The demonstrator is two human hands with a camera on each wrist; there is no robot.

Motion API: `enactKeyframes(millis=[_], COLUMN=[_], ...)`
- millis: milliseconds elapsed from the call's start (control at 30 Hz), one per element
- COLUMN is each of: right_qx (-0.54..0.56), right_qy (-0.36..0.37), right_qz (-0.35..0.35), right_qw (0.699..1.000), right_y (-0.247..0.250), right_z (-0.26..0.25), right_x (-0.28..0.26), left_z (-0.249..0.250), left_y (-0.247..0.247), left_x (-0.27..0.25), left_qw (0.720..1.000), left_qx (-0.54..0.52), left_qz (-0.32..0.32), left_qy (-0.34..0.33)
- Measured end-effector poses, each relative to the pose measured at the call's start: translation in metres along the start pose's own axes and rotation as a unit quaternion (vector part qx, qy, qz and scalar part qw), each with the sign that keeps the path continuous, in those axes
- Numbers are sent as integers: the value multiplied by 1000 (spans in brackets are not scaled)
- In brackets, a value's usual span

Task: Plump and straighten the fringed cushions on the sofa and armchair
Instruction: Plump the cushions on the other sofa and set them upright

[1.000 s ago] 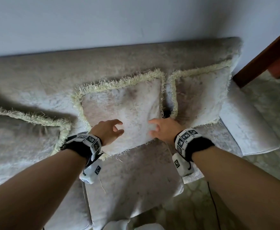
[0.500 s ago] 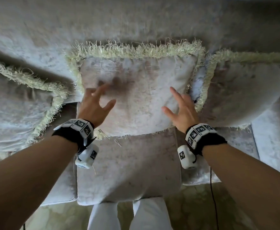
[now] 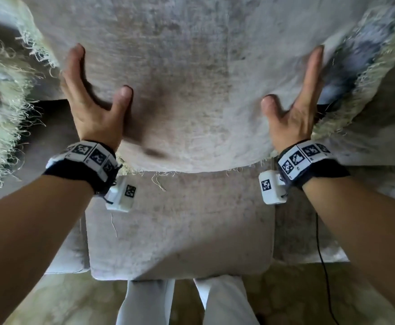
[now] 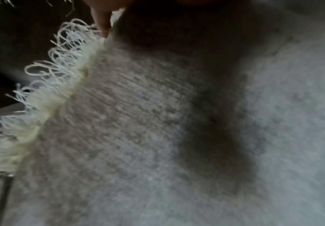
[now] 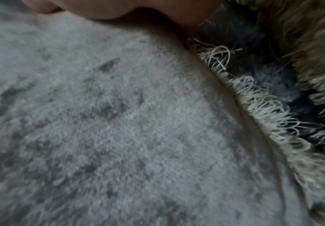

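Fringed cushion [image 3: 191,90], pale grey-beige plush, leans against the sofa back and fills the upper half of the head view, its lower edge resting on the sofa seat cushion [image 3: 180,231]. Both hands hold it by its two sides.

The left hand [image 3: 93,109] grips the cushion's left edge: the thumb presses into the front face, denting the fabric, while the fingers wrap round the side, past the cream fringe [image 4: 61,73]. In the left wrist view one fingertip [image 4: 102,23] touches the seam where that looped fringe meets the plush.

The right hand [image 3: 295,113] mirrors it on the right edge. Its thumb lies on the front face and its long fingers run straight up along the side, pressed against the cushion. How far the fingertips curl behind cannot be told. The right wrist view shows the palm against the plush beside the right-hand fringe [image 5: 264,107].

A second fringed cushion [image 3: 2,109] sits just to the left, and a third fringed cushion [image 3: 379,78] just to the right, its fringe touching the right hand's side.

Each wrist wears a black band with square black-and-white markers. Below, the person's white-trousered legs [image 3: 145,303] stand against the sofa front on a mottled floor [image 3: 58,301].
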State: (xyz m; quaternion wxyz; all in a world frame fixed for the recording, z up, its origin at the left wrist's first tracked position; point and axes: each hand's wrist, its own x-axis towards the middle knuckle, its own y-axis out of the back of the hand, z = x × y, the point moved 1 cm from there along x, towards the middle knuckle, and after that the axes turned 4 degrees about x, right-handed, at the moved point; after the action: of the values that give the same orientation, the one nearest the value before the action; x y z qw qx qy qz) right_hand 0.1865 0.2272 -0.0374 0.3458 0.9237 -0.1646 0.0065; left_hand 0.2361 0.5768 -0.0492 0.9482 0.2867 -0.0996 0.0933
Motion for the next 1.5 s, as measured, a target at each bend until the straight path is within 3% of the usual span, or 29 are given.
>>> enactKeyframes(millis=[200,367,467,600,700,767,967,1033,1200,1333,1433,1500], right_qx=[49,45,-1,-85,-116,-133,-142,-145,-145,-142,-140,-143], right_qy=[85,151,200,234,271,275,256,261,270,215,179,148], right_qz=[9,-9,-67,-138,-158,-172,-175,-168,-164,-173,-153,-123], right_qw=[995,987,978,959,942,937,940,939,938,951,962,971], right_y=[3,24,40,47,39,31,7,1,1,22,52,77], right_z=[-18,-68,-107,-157,-174,-172,-144,-139,-134,-127,-120,-117], right_x=[8,20,44,77,92,97,100,102,101,87,66,48], left_z=[15,30,32,44,51,50,16,4,-8,3,33,52], left_y=[0,17,24,19,7,-4,-31,-35,-31,-12,18,38], left_x=[3,-14,-28,-42,-46,-47,-40,-38,-41,-36,-26,-18], left_qw=[999,981,949,881,836,810,772,768,789,796,838,882], left_qx=[-30,-14,-36,-82,-97,-117,-175,-177,-179,-155,-107,-73], left_qz=[37,113,157,220,228,231,256,261,220,222,233,214], left_qy=[12,155,273,410,489,526,555,558,545,541,481,413])
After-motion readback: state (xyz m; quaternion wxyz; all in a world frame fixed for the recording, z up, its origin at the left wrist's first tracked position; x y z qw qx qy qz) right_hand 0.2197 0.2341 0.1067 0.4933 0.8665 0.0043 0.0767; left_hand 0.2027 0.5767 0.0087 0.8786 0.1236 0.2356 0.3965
